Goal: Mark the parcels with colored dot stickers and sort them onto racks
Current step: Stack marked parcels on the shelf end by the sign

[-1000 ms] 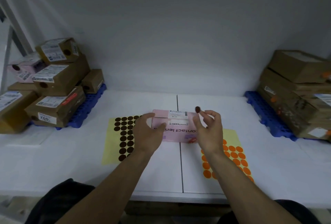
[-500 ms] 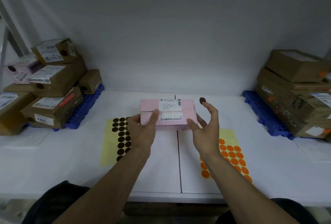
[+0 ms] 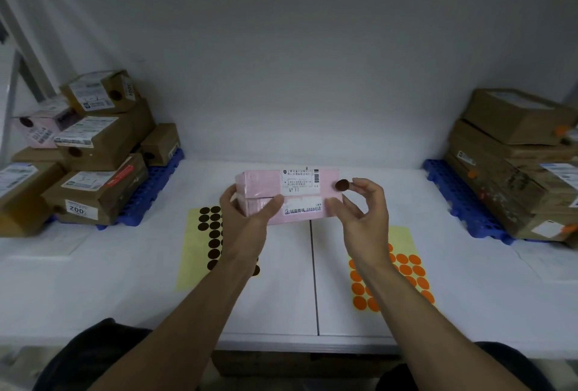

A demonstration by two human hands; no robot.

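A person's two bare forearms reach from the bottom of the frame to a pink parcel (image 3: 266,193) held just above a white table (image 3: 281,290) at the centre. The left hand (image 3: 247,218) grips the parcel's left end, with the thumb across the front face. The right hand (image 3: 364,215) has its thumb on the lower right of that face, and its curled forefinger carries a brown dot sticker (image 3: 342,185) on its tip at the parcel's upper right corner. Whether the dot is stuck down cannot be told.

A white shipping label sits on top of the parcel. On the table below the hands lie two yellow sheets: a sheet of brown dots (image 3: 210,231) left of centre and a sheet of orange dots (image 3: 406,268) right of centre.

At the left of the frame a blue rack (image 3: 153,187) holds stacked parcels (image 3: 103,143), mostly brown cardboard, several showing brown dots. At the right another blue rack (image 3: 444,190) holds brown boxes (image 3: 513,146), some with orange dots.
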